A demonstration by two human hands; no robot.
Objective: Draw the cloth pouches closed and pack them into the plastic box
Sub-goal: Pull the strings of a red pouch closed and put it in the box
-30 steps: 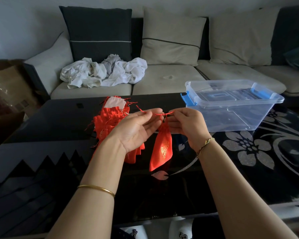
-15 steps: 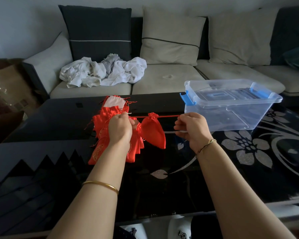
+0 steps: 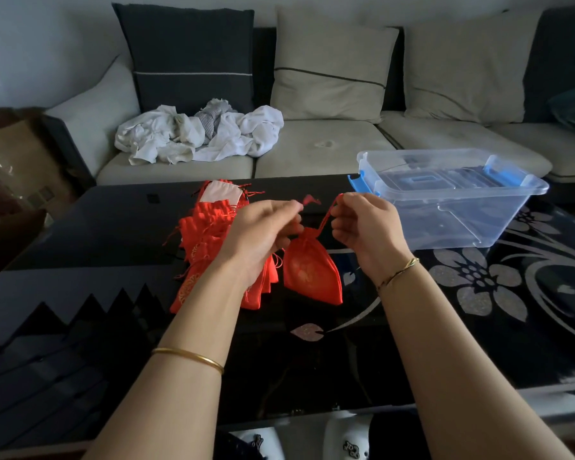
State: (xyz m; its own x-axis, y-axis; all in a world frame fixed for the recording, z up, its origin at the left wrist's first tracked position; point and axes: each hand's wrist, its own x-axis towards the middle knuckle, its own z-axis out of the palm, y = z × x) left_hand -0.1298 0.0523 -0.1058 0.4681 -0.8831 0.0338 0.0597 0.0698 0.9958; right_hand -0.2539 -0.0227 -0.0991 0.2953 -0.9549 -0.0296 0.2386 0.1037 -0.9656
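A red cloth pouch (image 3: pixel 312 272) with a gold print hangs between my hands above the black table, its mouth gathered shut. My left hand (image 3: pixel 263 232) pinches one red drawstring end and my right hand (image 3: pixel 365 227) pinches the other, a little above the pouch. Behind my left hand lies a pile of several red pouches (image 3: pixel 210 234), one with a pale lining showing. The clear plastic box (image 3: pixel 512 190) with blue latches stands to the right of my right hand, open, with nothing red inside.
The black glass table (image 3: pixel 478 327) has a silver flower pattern on its right side. A beige sofa (image 3: pixel 316 151) with cushions and a heap of white cloth (image 3: pixel 196 136) runs behind the table. A cardboard box (image 3: pixel 17 167) sits at the far left.
The strings were pulled taut sideways, closing the pouch mouth. Now my hands have come closer together and risen, and the closed pouch hangs down from the slack strings.
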